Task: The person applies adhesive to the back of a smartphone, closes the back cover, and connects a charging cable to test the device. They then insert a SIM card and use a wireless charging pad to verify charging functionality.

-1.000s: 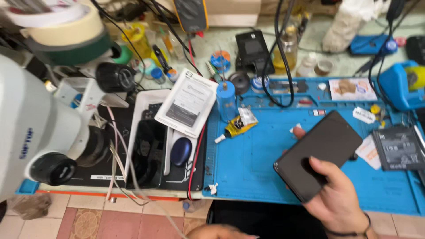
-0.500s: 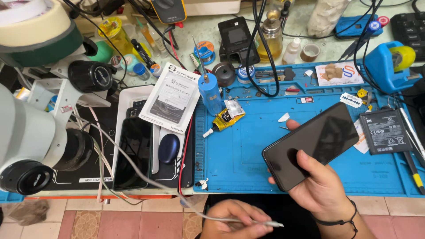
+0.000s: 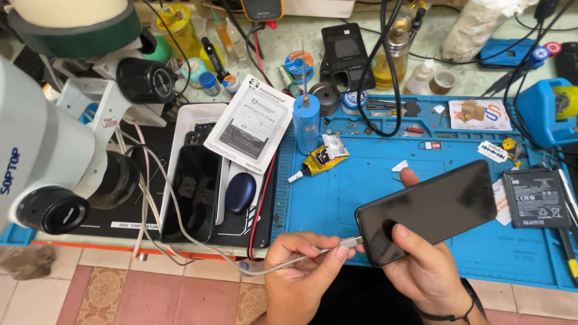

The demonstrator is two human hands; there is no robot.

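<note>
**Technician:** Head view: the right hand (image 3: 430,274) carries a dark smartphone (image 3: 428,210) above the near edge of the blue mat (image 3: 373,198) on the desk. Thumb lies across the screen; one fingertip shows past the top edge, so the fingers are clamped on the phone body. The left hand (image 3: 301,271) has its fingers pinched together on a white cable (image 3: 198,241), just behind the grey plug (image 3: 349,243). The plug tip sits at the phone's lower end; whether it is seated cannot be told.

**Trainee:** How should the insertion be handled?

**Technician:** In my judgement: hold the phone steady and let the left hand do the travel. Keep the plug in line with the phone's long axis. Do not approach at an angle. Grip the plug housing, not the cord, so the push goes straight in.

**Trainee:** Any hazards nearby?

**Technician:** The cable runs back across the tray (image 3: 180,129) holding a second phone (image 3: 194,192) and a dark blue earbud case (image 3: 241,191), beneath the microscope (image 3: 54,156). Leave slack; a taut cord could drag those items. Also keep the held phone clear of the glue tube (image 3: 319,161) and the loose battery (image 3: 534,197) on the mat.

**Trainee:** And force?

**Technician:** Light. If resistance is felt, withdraw, realign, retry.
</note>
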